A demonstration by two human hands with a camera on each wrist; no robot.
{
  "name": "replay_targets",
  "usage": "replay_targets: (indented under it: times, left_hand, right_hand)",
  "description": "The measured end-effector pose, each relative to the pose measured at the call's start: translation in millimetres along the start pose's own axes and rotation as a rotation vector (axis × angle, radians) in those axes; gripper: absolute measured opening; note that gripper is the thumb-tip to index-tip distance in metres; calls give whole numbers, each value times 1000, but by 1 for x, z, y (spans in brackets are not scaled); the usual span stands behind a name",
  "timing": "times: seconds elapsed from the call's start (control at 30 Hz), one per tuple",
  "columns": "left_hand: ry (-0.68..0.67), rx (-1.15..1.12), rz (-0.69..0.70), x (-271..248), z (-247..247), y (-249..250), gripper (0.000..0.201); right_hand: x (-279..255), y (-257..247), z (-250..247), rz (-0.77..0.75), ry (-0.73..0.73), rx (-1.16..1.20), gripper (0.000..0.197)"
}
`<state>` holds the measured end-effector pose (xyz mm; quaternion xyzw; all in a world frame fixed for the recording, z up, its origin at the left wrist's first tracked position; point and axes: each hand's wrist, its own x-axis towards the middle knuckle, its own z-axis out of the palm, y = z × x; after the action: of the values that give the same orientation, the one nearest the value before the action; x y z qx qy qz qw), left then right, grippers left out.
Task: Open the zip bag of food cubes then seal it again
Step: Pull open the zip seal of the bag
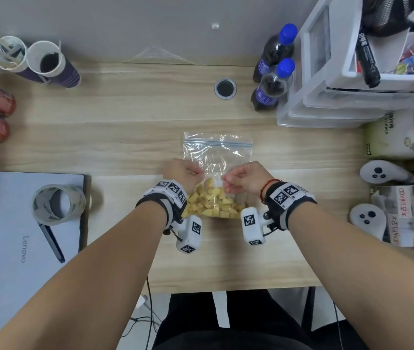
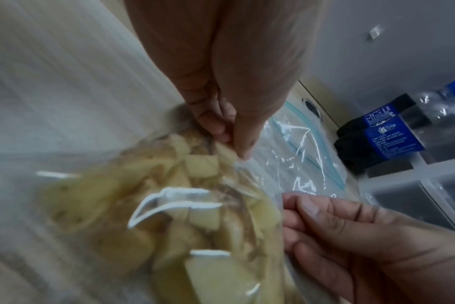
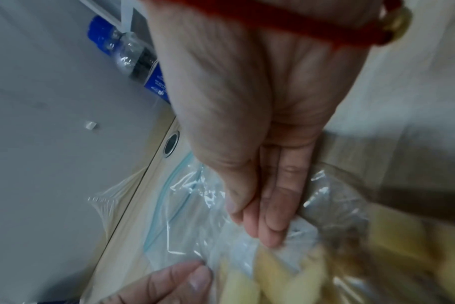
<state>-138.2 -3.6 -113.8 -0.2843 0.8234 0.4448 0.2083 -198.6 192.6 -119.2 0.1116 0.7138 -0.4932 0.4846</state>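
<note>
A clear zip bag (image 1: 217,157) lies at the centre of a wooden desk (image 1: 130,137), its blue zip strip (image 1: 218,142) toward 12 o'clock and the yellow food cubes (image 1: 213,202) heaped at the end toward 6 o'clock. Legible writing: "Lenovo" on the grey laptop (image 1: 21,238) at 8 o'clock, which carries a roll of clear tape (image 1: 58,202); red lettering reading "talkoo" on the boxes (image 1: 400,218) at 3 o'clock; the blue labels of two dark drink bottles (image 1: 272,79) at 1 o'clock bear print too small to read. Black-and-white square marker tags cover the wrist cameras on both forearms. Left hand (image 1: 184,173): knuckles up, fingers curled, thumb and fingertips (image 2: 218,127) pinching the plastic at the bag's 9 o'clock side just above the cubes. Right hand (image 1: 245,178): likewise knuckles up, a red cord bracelet (image 1: 267,186) at the wrist, thumb pressed against curled fingers (image 3: 275,207) so that they pinch the film at the bag's 3 o'clock side. The two hands are near each other, apart, with the bag's middle between them. Two paper cups (image 1: 49,64) stand at 10 o'clock, one holding dark liquid; two white controllers (image 1: 377,173) lie at 3 o'clock.
</note>
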Motion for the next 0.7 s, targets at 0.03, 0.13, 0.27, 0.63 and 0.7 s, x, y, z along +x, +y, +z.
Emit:
replay_targets:
  times: [0.03,0.13,0.27,0.63,0.7]
  left_hand:
    - [-7,-1,-6,2,-2,2,7]
    - [21,5,-51,9,-3,10,10]
    - [152,17,-67,15,3,22,23]
    - [-325,780,472,36,15,14,87]
    - [-401,831,456,38,12,12,82]
  right_hand:
    - [2,-2,-1,7,2,33,17]
    - [8,-5,-4,33,32,161,17]
    - [16,-11,-7,19,82,276,13]
    - [27,-28,-11,-78,182,359,16]
    - [30,-26,-10,-156,268,129,16]
